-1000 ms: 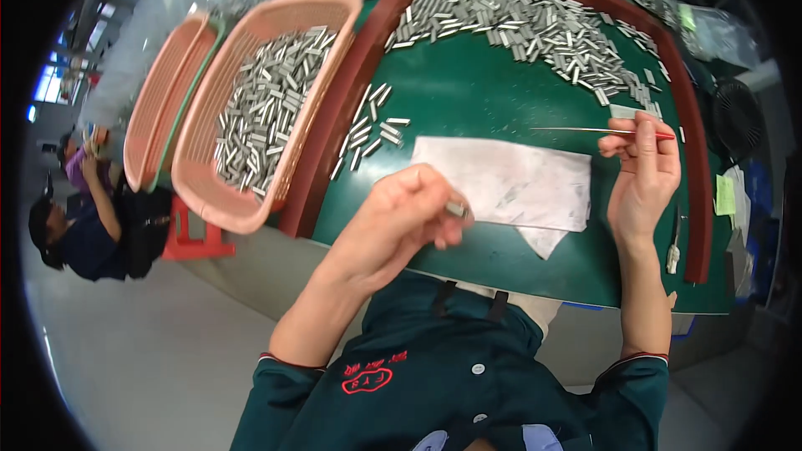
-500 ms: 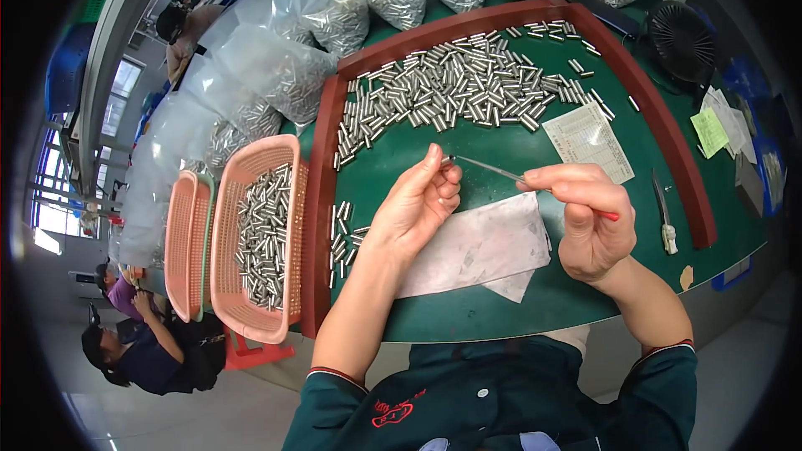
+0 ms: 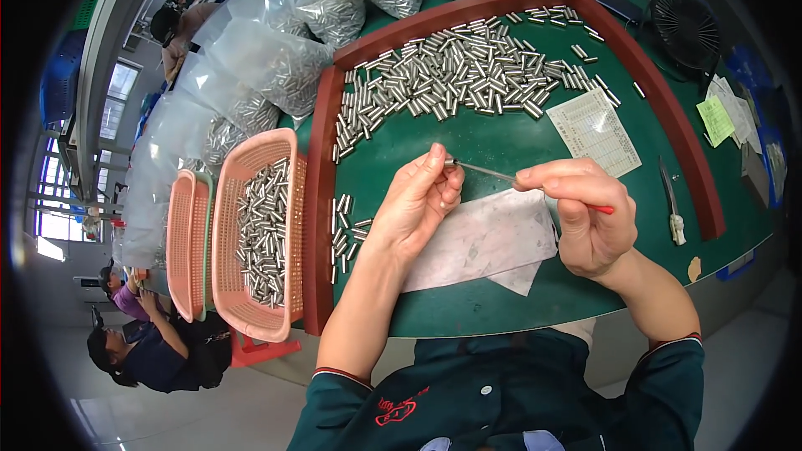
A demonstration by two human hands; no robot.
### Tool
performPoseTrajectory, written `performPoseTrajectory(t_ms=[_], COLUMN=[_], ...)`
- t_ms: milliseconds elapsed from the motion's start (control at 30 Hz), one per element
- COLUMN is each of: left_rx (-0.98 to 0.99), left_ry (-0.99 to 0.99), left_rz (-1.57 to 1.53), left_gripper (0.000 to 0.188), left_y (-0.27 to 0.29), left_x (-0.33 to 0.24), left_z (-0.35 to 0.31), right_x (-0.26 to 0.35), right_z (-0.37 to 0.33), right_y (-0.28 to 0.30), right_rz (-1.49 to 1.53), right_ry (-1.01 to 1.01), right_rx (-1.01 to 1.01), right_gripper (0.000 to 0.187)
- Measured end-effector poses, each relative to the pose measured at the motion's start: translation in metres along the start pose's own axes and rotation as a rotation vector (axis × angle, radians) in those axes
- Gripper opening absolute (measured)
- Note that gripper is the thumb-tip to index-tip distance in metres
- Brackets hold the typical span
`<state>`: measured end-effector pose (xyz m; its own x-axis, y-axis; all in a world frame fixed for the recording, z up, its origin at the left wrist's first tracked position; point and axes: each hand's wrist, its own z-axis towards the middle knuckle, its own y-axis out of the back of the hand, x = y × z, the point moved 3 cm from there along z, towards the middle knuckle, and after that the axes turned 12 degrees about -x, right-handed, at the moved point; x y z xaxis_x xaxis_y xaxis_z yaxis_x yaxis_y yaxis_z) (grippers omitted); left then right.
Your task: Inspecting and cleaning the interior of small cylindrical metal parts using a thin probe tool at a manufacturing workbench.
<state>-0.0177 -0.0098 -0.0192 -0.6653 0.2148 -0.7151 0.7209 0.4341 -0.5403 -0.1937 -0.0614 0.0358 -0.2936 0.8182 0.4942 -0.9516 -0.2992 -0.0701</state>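
Observation:
Between the thumb and fingers of my left hand (image 3: 420,205) is a small metal cylinder (image 3: 451,164), its end poking out past the fingertips. My right hand (image 3: 591,215) grips a thin rod-shaped tool (image 3: 489,173) with a red end. The tool's tip meets the cylinder's exposed end; whether it goes inside is too small to tell. Beneath both hands a stained whitish cloth (image 3: 476,238) lies on the green table (image 3: 401,154). Beyond them spreads a big heap of loose metal cylinders (image 3: 468,67).
A dark red wooden border (image 3: 322,175) frames the work area. Left of it stand a pink basket (image 3: 224,259) of cylinders and stacked baskets (image 3: 180,242). Filled plastic bags (image 3: 334,8) line the back. To the right are a printed sheet (image 3: 593,134), tweezers (image 3: 671,200) and a black fan (image 3: 685,29).
The view has shifted slightly. A little more of the cylinder shows at my left fingertips, and the tool's angle has changed slightly. Both hands keep their grips.

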Motion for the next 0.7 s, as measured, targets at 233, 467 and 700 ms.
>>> performPoseTrajectory(t_ms=[233, 467, 700], left_rx=[-0.099, -0.003, -0.07], left_ry=[-0.194, -0.169, -0.305], left_rz=[0.12, -0.101, -0.025], left_gripper=[0.021, 0.02, 0.02], left_y=[-0.002, -0.007, -0.007], left_x=[-0.005, 0.002, 0.005], left_z=[0.0, -0.002, -0.002], right_x=[-0.004, -0.013, -0.008], right_z=[0.005, 0.005, 0.002], right_y=[-0.003, 0.006, 0.0], right_rz=[-0.01, 0.089, 0.072], right_ry=[0.081, -0.258, -0.083], right_rx=[0.164, 0.048, -0.043], right_gripper=[0.011, 0.011, 0.005])
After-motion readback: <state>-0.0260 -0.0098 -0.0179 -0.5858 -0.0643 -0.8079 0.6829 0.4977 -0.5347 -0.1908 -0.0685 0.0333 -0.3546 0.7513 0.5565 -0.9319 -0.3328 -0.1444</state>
